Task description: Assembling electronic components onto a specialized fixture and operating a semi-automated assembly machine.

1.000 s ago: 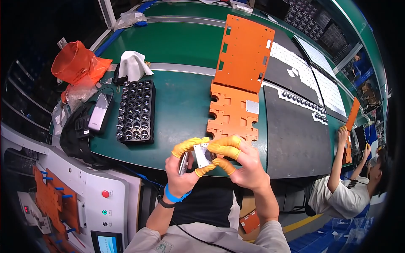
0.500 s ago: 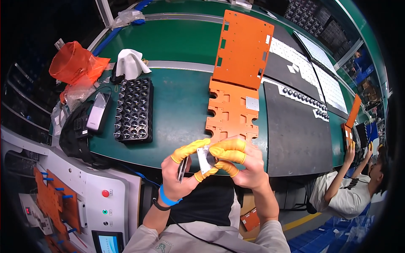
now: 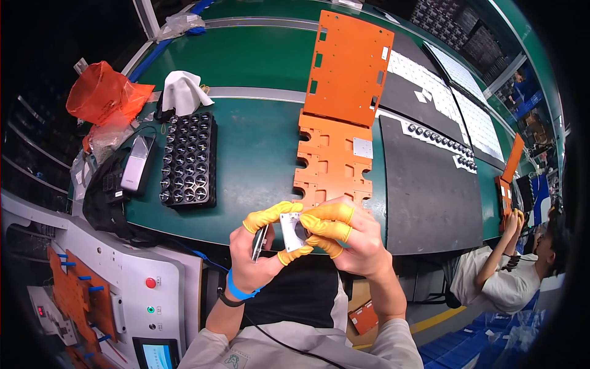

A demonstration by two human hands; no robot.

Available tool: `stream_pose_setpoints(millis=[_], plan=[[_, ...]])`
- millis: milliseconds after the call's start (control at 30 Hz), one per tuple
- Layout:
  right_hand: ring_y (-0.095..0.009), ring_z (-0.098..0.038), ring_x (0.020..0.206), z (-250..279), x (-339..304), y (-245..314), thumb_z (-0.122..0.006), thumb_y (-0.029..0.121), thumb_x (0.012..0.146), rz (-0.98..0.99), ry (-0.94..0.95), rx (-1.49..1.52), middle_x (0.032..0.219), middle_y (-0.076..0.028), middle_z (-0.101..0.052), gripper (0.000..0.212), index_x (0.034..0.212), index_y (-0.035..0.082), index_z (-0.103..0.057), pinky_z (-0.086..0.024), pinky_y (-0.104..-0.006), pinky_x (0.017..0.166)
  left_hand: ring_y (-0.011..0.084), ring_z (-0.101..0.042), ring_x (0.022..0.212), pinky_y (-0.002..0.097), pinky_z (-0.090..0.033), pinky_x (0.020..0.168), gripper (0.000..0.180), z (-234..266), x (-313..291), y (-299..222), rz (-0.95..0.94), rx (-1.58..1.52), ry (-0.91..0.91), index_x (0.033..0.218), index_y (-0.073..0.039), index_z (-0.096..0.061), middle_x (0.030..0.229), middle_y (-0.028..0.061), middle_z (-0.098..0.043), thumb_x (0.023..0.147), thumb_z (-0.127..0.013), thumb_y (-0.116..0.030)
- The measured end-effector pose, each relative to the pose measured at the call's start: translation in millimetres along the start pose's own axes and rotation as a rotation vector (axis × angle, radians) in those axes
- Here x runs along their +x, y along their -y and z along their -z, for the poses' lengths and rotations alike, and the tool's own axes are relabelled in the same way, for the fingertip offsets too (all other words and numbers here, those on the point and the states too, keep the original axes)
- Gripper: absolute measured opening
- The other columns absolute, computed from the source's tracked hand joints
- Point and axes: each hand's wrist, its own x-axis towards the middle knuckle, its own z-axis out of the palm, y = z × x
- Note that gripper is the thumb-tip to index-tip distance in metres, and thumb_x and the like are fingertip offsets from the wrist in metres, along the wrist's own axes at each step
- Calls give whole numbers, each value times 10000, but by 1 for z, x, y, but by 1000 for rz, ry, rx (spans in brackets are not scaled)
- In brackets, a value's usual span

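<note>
Just in front of my body, both hands wear yellow finger covers and meet around a small white plate [image 3: 289, 235]. My left hand [image 3: 249, 255] pinches the plate by its upper and lower ends. A second thin flat piece with a dark edge [image 3: 259, 242] is tucked in the left palm. My right hand [image 3: 356, 240] closes its fingers on the plate's right side, where a dark, shiny part [image 3: 302, 231] shows; its shape is mostly hidden by the fingers. Beyond the hands lies an orange fixture [image 3: 326, 163] with its lid [image 3: 349, 67] raised; one pale plate [image 3: 362, 147] rests on it.
A black tray [image 3: 212, 163] of round reflective cups stands left of the fixture. To the right, a dark mat [image 3: 430, 190] has a row of dark round parts [image 3: 439, 138] behind it. A control panel [image 3: 138, 270] is at lower left. A co-worker [image 3: 501, 270] sits at far right.
The white plate has turned slightly, showing more of its face, while my hands stay around it. My view has shifted a little. The co-worker's hands have come together.
</note>
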Motion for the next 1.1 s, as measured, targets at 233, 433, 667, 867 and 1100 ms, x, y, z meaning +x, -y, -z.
stream_pose_setpoints(millis=[233, 433, 667, 867, 1100], plan=[[-310, -657, 889, -2, -4, -2, -809, 6, 731, -66, 19, 23, 1067, -121, -698, 410, 1129, 11, -709, -528, -389, 779, 8, -450, 624, 177, -387, 549, 616, -3, 0, 2, 96, -115, 42, 1240, -41, -628, 1146, 51, -735, 707, -929, -115], [-315, -630, 946, -6, -5, -7, -803, 14, 750, -89, -4, -59, 1081, -109, -693, 377, 1115, 12, -709, -508, -413, 821, -9, -423, 724, 160, -380, 631, 614, -13, 5, -5, 281, -452, -46, 1276, -6, -609, 1085, 11, -665, 737, -902, -28], [-312, -613, 911, -8, -9, 0, -797, 3, 753, -190, 5, -119, 1071, -110, -686, 408, 1149, 13, -702, -501, -417, 796, 5, -421, 714, 160, -372, 634, 625, -8, 2, 1, 278, -216, -15, 1276, -6, -609, 1009, -19, -631, 731, -912, -53], [-326, -595, 941, -6, -7, 0, -788, 19, 757, -146, 29, -95, 1110, -120, -665, 450, 1198, 20, -695, -492, -419, 877, 93, -633, 964, 213, -500, 809, 596, -9, 8, -9, 397, -500, -25, 1283, -20, -587, 1104, 30, -672, 770, -884, -81], [-312, -631, 923, -23, -20, -12, -783, 68, 705, -23, -257, -324, 1056, -122, -688, 422, 1121, 21, -730, -522, -384, 768, 70, -622, 909, 219, -497, 787, 530, -23, 4, -10, 623, -718, 26, 1268, -26, -590, 1067, 15, -669, 826, -859, -141]])
